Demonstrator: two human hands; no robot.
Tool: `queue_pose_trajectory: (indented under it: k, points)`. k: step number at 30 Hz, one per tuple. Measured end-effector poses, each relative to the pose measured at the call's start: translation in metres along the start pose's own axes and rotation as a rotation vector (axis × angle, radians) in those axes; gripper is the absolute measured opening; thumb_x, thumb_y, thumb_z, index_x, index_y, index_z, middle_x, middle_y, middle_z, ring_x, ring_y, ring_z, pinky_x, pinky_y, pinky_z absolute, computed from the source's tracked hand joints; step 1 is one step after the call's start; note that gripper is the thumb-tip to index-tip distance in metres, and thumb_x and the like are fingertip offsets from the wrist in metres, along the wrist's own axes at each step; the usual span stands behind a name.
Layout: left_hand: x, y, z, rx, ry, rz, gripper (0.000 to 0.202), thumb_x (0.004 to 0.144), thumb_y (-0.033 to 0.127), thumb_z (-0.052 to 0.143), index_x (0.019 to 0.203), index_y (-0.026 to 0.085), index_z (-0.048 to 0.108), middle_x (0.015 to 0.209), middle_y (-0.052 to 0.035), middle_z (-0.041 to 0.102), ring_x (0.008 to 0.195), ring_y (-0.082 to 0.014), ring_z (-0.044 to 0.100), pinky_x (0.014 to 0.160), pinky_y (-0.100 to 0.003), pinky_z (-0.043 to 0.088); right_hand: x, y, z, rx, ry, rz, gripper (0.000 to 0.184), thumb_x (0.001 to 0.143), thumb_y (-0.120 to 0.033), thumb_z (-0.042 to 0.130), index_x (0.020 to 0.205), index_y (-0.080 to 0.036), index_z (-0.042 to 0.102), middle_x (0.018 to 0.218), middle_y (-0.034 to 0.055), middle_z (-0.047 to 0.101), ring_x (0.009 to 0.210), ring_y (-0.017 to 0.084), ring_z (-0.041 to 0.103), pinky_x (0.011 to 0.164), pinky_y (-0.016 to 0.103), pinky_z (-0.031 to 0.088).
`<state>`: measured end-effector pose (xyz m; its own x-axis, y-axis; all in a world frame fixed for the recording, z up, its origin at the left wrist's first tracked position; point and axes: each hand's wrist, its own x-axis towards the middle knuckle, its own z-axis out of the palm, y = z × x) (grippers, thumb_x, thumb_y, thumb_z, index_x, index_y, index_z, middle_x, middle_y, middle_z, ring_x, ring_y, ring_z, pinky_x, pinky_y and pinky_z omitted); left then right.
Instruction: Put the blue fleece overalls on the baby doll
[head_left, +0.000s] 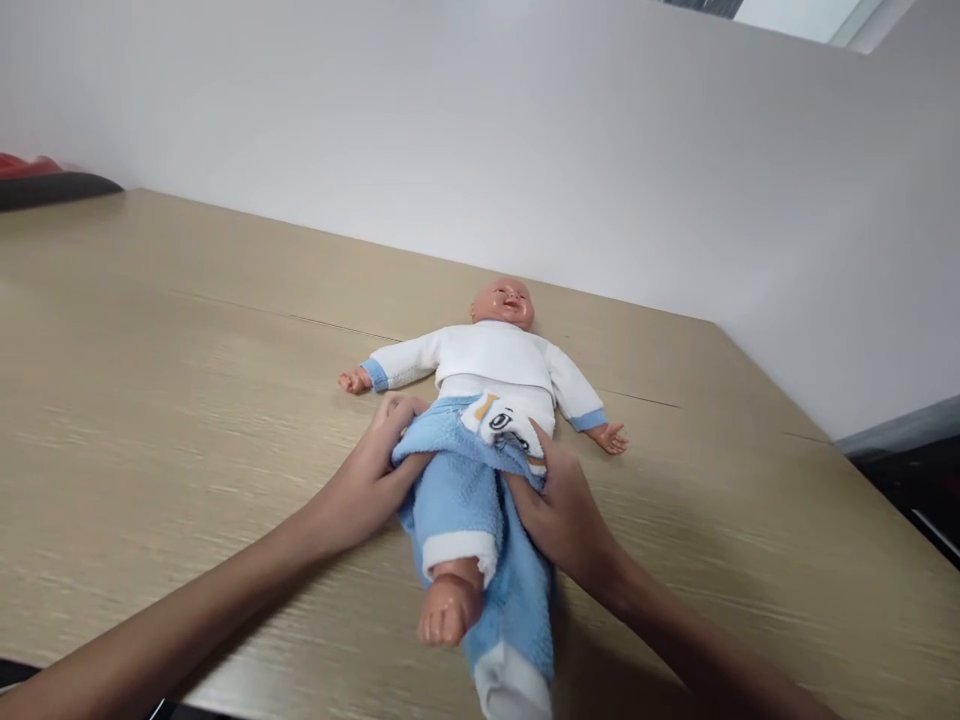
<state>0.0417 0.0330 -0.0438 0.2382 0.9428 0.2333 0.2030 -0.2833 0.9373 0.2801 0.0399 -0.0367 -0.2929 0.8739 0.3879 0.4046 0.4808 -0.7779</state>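
Observation:
A baby doll (495,355) lies on its back, head away from me and arms spread, in a white top with blue cuffs. Blue pants (457,495) with white cuffs and a white cartoon-face patch cover its legs and reach up to the hips. My left hand (386,455) grips the pants at the left hip. On the other side my right hand (555,495) is closed on the fabric beside the patch. One bare doll foot (450,605) sticks out of the left leg; the other foot is hidden inside the right leg.
The doll rests on a wooden table (187,400) with thin seams in its top. A pale wall (450,130) stands behind the far edge. At the far left lies a red and black object (52,180). Dark items (915,480) show beyond the right edge.

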Motion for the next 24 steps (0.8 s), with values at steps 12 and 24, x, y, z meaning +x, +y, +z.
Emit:
queue_pose_trajectory:
  k: [12, 24]
  points:
    - [0.04, -0.028, -0.028, -0.188, -0.144, -0.205, 0.039, 0.092, 0.054, 0.078, 0.113, 0.023, 0.068, 0.112, -0.0035, 0.069, 0.115, -0.0291, 0.064, 0.1, -0.037, 0.051, 0.015, -0.023, -0.018, 0.138, -0.185, 0.295, 0.052, 0.098, -0.052, 0.077, 0.14, -0.023, 0.068, 0.143, 0.0108, 0.076, 0.135, 0.036, 0.069, 0.119, 0.053, 0.056]
    - [0.133, 0.037, -0.072, -0.003, -1.021, -0.278, 0.056, 0.075, 0.046, 0.099, 0.118, 0.022, 0.074, 0.109, -0.0048, 0.076, 0.099, -0.0286, 0.069, 0.082, -0.031, 0.056, -0.021, -0.017, -0.024, 0.517, -0.285, 0.326, 0.057, 0.103, -0.05, 0.075, 0.154, -0.032, 0.055, 0.151, 0.007, 0.07, 0.142, 0.026, 0.066, 0.128, 0.05, 0.049]
